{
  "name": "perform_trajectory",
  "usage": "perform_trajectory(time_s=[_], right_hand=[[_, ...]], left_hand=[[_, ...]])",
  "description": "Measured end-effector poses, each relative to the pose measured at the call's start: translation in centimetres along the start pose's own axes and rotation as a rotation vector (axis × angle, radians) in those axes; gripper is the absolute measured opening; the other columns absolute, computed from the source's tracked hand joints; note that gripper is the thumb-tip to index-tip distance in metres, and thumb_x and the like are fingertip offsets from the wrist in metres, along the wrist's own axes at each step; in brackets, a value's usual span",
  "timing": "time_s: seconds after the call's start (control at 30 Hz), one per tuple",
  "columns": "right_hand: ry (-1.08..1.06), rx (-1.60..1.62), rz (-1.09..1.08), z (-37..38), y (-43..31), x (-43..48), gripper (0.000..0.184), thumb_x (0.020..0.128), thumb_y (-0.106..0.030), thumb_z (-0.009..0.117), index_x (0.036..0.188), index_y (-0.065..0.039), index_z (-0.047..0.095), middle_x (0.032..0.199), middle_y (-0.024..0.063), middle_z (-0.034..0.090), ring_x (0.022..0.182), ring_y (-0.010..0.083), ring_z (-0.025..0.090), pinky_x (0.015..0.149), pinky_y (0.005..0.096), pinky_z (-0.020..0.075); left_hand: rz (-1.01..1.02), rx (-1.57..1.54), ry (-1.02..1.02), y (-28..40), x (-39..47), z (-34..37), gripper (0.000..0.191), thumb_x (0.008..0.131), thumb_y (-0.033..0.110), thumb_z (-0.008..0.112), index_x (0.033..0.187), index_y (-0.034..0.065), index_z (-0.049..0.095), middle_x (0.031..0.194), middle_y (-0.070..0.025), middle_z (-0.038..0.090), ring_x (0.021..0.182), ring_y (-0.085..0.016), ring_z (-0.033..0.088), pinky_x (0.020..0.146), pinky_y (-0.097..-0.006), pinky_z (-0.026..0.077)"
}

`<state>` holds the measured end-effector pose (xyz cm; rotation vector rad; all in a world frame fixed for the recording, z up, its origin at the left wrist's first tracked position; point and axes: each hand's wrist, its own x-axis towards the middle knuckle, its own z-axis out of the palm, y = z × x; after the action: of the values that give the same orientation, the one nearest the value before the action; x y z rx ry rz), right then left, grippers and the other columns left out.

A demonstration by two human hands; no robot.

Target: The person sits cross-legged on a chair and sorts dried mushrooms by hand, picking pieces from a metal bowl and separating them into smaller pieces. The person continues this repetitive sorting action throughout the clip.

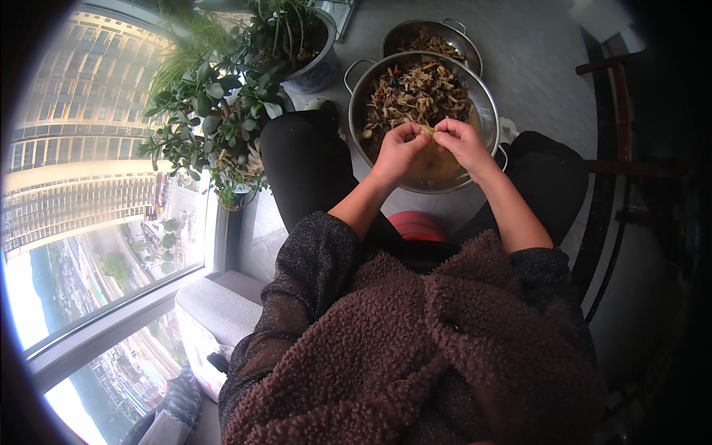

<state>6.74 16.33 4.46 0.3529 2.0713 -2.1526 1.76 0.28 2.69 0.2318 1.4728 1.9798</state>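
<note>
My left hand (401,147) and my right hand (463,146) meet over a large metal basin (494,111). Between their fingertips they hold a small pale yellowish-brown piece of food (426,129), and both thumbs and forefingers pinch it. A heap of brown, shredded, mushroom-like pieces (417,92) fills the far part of the basin. Brownish liquid (436,167) shows in the near part, below my hands. Behind the large basin, partly hidden by it, stands a smaller metal basin (475,53) with more brown pieces (431,44) in it.
Potted plants (222,105) and a blue-and-white pot (317,67) stand at the left beside a tall window (111,167). A red round object (417,225) lies between my legs. At the right are dark wooden furniture bars (623,111). A pale padded seat (222,308) is at lower left.
</note>
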Motion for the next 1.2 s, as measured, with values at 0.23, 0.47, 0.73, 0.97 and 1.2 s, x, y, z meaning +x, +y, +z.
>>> perform_trajectory(time_s=[0.23, 0.47, 0.73, 0.97, 1.2], right_hand=[[-0.067, 0.155, 0.107, -0.2, -0.6, -0.1, 0.008, 0.084, -0.014, 0.055, 0.085, -0.008, 0.059, 0.076, -0.0037, 0.055, 0.068, 0.0043, 0.05, 0.065, 0.0201, 0.0424], [-0.043, -0.002, -0.029, -0.1, -0.2, 0.1, 0.006, 0.085, -0.011, 0.057, 0.089, -0.006, 0.056, 0.077, -0.0049, 0.054, 0.07, 0.0025, 0.049, 0.064, 0.0178, 0.041], [-0.005, -0.238, -0.152, -0.5, 0.5, 0.5, 0.006, 0.081, -0.009, 0.059, 0.08, -0.003, 0.059, 0.073, -0.0036, 0.056, 0.069, 0.0032, 0.051, 0.062, 0.0199, 0.0421], [-0.042, -0.016, 0.003, -0.4, -0.2, 0.3, 0.009, 0.082, -0.012, 0.056, 0.082, -0.003, 0.059, 0.074, -0.0018, 0.056, 0.066, 0.0062, 0.053, 0.063, 0.0213, 0.0432], [-0.114, 0.229, 0.119, -0.7, -0.9, -0.1, 0.013, 0.085, -0.016, 0.054, 0.09, -0.005, 0.059, 0.08, 0.0002, 0.059, 0.071, 0.007, 0.055, 0.067, 0.0208, 0.0443]], left_hand=[[-0.096, -0.1, -0.058, 0.7, -0.1, -0.2, 0.01, 0.084, 0.017, 0.06, 0.086, 0.0071, 0.06, 0.071, 0.0044, 0.055, 0.057, -0.002, 0.044, 0.054, -0.0158, 0.033], [0.022, 0.02, 0.009, 0.2, 0.3, -0.2, 0.01, 0.085, 0.015, 0.062, 0.085, 0.0045, 0.059, 0.074, 0.0028, 0.059, 0.066, -0.003, 0.051, 0.058, -0.0171, 0.04], [0.136, 0.217, 0.019, -0.1, 0.2, -0.1, 0.009, 0.08, 0.008, 0.065, 0.08, 0.0003, 0.059, 0.074, 0.0022, 0.059, 0.067, -0.003, 0.051, 0.062, -0.0192, 0.042], [-0.019, 0.002, -0.05, 0.6, -0.3, 0.0, 0.01, 0.085, 0.015, 0.061, 0.086, 0.0045, 0.059, 0.075, 0.0026, 0.058, 0.067, -0.003, 0.051, 0.061, -0.0169, 0.04], [-0.157, -0.236, -0.139, 0.7, 0.1, -0.3, 0.01, 0.088, 0.016, 0.055, 0.085, 0.0074, 0.058, 0.064, 0.005, 0.048, 0.056, -0.004, 0.039, 0.053, -0.0174, 0.031]])
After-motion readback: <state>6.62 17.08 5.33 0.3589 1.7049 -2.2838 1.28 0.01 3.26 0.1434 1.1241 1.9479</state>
